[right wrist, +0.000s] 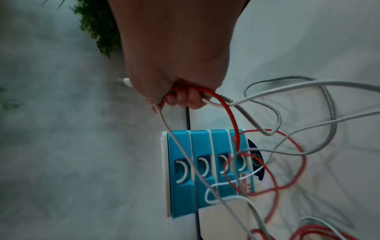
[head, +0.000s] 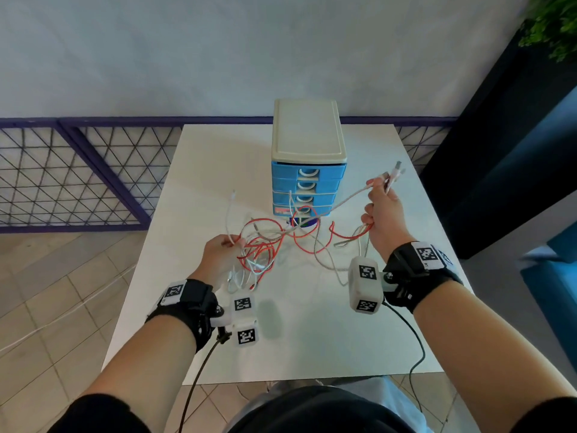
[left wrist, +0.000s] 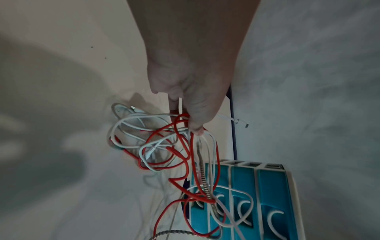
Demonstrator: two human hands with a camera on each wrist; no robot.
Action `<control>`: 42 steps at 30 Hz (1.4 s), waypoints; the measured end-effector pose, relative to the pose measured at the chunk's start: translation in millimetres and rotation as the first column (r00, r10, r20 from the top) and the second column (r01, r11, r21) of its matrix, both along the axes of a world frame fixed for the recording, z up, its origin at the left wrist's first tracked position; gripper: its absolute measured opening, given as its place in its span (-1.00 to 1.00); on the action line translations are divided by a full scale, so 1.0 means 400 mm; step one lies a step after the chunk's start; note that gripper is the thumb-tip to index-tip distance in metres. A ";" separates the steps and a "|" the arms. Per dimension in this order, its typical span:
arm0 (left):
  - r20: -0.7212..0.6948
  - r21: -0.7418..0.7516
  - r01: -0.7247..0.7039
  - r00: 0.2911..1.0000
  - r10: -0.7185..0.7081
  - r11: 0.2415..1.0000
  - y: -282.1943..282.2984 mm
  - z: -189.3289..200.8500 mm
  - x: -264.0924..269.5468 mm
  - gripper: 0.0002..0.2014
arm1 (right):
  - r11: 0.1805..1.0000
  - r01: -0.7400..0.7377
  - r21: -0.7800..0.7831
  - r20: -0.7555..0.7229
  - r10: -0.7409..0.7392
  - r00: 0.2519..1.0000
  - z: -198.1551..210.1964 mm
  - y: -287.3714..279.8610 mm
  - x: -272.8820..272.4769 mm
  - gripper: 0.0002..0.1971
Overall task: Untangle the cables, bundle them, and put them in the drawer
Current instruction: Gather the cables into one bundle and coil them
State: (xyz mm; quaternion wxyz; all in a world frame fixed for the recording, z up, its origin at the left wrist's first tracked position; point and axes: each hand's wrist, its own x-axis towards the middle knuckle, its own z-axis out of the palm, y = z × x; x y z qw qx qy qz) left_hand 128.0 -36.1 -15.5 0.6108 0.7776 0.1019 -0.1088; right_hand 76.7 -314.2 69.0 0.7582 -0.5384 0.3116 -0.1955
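A tangle of red, white and metal-braided cables (head: pixel 274 242) hangs between my hands above the white table (head: pixel 299 339). My left hand (head: pixel 220 256) pinches red and white strands at the tangle's left side; loops dangle below my left hand (left wrist: pixel 191 104) in the left wrist view. My right hand (head: pixel 381 214) is raised at the right and grips several cable ends, with white plugs (head: pixel 395 175) sticking out above the fist. The fingers (right wrist: pixel 180 97) curl round red, white and braided strands. Behind the tangle stands a blue drawer unit (head: pixel 307 160) with a beige top, all drawers closed.
A dark round object (head: pixel 304 223) lies at the foot of the drawer unit, partly hidden by cables. A purple mesh railing (head: pixel 78 170) runs behind the table. A dark cabinet (head: pixel 499 151) and a plant (head: pixel 552 23) stand at the right.
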 end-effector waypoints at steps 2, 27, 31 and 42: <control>0.022 0.045 0.002 1.000 -0.003 0.999 0.011 -0.010 0.005 -0.88 | 0.997 0.072 0.008 0.011 -0.072 0.997 0.007 -0.017 -0.002 -0.73; 0.184 0.124 0.080 0.978 -0.102 0.989 -0.006 0.052 0.045 -0.79 | -0.042 -0.892 -0.450 -0.839 0.362 0.406 -0.050 0.092 -0.041 -0.68; 0.133 0.051 -0.028 0.991 0.021 0.998 0.034 0.042 0.056 -0.76 | -0.039 -0.850 -0.525 -0.840 0.187 0.510 -0.060 0.053 -0.044 -0.67; -0.112 0.419 0.174 0.984 -0.140 0.891 0.040 0.047 0.038 -0.08 | 0.498 -0.602 -0.625 -0.540 0.281 0.793 -0.023 0.028 -0.037 -0.73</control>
